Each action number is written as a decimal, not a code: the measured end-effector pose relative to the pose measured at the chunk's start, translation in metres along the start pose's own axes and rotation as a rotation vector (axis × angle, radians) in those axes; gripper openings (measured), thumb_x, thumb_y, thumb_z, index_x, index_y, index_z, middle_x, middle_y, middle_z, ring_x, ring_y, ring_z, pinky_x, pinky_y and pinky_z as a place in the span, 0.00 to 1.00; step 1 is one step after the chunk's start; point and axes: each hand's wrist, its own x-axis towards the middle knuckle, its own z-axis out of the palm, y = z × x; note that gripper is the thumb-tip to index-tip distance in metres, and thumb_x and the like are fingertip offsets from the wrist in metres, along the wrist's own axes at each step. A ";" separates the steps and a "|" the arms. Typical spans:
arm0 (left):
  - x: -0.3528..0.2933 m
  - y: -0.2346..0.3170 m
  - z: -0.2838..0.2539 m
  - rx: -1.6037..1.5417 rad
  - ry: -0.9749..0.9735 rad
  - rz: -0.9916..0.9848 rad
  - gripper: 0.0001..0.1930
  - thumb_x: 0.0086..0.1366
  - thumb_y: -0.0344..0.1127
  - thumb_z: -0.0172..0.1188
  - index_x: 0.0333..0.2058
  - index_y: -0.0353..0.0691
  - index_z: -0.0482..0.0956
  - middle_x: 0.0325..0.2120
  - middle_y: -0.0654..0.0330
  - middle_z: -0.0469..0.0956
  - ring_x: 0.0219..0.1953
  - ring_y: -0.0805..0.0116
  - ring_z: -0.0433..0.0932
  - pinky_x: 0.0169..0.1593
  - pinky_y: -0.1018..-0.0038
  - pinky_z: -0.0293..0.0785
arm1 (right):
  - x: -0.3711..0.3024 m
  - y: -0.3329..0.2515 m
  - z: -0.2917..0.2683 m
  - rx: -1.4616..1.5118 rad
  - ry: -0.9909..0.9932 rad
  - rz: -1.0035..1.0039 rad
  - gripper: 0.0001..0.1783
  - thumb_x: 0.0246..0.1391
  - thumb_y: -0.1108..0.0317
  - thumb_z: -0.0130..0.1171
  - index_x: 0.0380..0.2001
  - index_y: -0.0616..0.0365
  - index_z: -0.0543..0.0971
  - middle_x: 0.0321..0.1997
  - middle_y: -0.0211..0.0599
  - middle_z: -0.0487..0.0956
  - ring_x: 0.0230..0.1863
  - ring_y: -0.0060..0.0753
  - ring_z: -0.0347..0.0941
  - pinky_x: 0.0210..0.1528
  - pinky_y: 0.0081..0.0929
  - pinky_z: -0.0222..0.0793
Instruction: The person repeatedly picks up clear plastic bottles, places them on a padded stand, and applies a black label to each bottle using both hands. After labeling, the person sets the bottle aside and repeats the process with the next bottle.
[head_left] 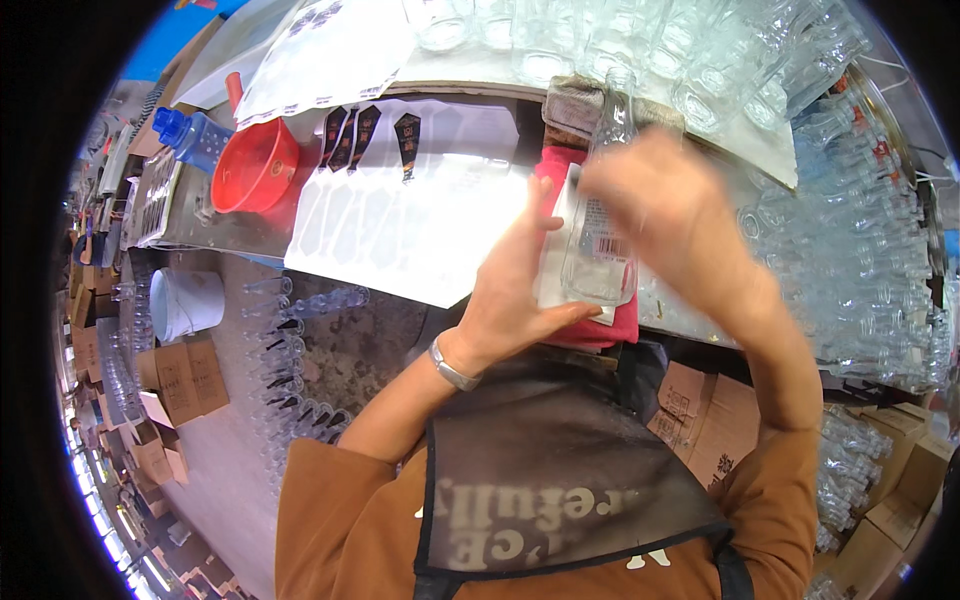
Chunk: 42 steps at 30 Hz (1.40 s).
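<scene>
A clear glass bottle (pixel 598 270) lies on a red cloth (pixel 622 325) on the bench, its neck pointing away from me. A printed label with a barcode shows through its side. My left hand (pixel 512 275) is at the bottle's left side, fingers stretched out and thumb spread toward its base. Over the bottle's right side and upper body is my right hand (pixel 665 205), smeared by motion, its fingers not readable. Left of the bottle lies a white label sheet (pixel 400 235) with several dark, tie-shaped stickers (pixel 407 145) and pale cut-out outlines.
A red plastic basket (pixel 255 168) and a blue water bottle (pixel 195 138) stand at the left. Many clear glass bottles (pixel 690 50) cover the far bench and right side. Bottles with dark labels (pixel 290 380), a white bucket (pixel 187 303) and cardboard boxes (pixel 185 380) sit at lower left.
</scene>
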 end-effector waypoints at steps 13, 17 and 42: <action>-0.001 0.002 -0.007 0.108 -0.108 0.028 0.66 0.45 0.36 0.81 0.74 0.38 0.39 0.69 0.41 0.58 0.56 0.57 0.77 0.54 0.65 0.75 | -0.034 0.018 -0.010 0.441 0.059 0.244 0.10 0.46 0.80 0.65 0.35 0.61 0.82 0.36 0.38 0.82 0.34 0.32 0.79 0.41 0.27 0.75; 0.003 -0.002 -0.011 0.093 -0.155 -0.025 0.66 0.45 0.37 0.80 0.74 0.37 0.40 0.70 0.41 0.56 0.58 0.55 0.75 0.56 0.64 0.74 | -0.069 0.047 0.011 0.582 0.239 0.322 0.17 0.42 0.83 0.62 0.39 0.60 0.80 0.44 0.41 0.81 0.45 0.36 0.78 0.46 0.27 0.74; 0.175 0.014 0.002 0.910 -0.018 0.259 0.17 0.64 0.49 0.62 0.44 0.44 0.84 0.32 0.56 0.85 0.38 0.54 0.81 0.43 0.63 0.74 | -0.049 0.035 -0.005 0.496 0.214 0.436 0.12 0.46 0.77 0.65 0.38 0.62 0.82 0.35 0.40 0.82 0.38 0.36 0.79 0.42 0.29 0.75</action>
